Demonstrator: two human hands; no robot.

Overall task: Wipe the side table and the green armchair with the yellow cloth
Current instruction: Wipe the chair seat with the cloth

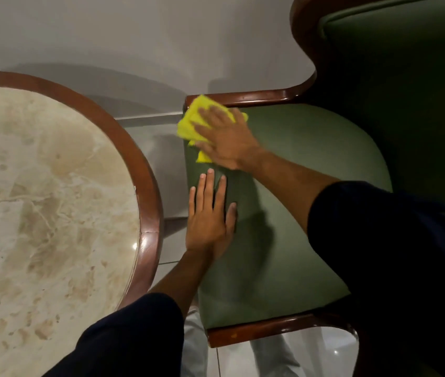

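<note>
The green armchair (pixel 311 148) with a dark wooden frame fills the right side. My right hand (pixel 226 140) lies flat on the yellow cloth (pixel 192 122), pressing it against the far end of the chair's padded left armrest. My left hand (pixel 210 213) rests flat and empty on the same armrest, closer to me, fingers spread and pointing away. The round side table (pixel 150 213) with a beige marble top and brown wooden rim stands on the left.
A narrow strip of pale tiled floor (pixel 169 159) separates the table from the chair. A grey wall (pixel 134 36) runs behind both. The chair's high backrest (pixel 392 50) rises at the upper right.
</note>
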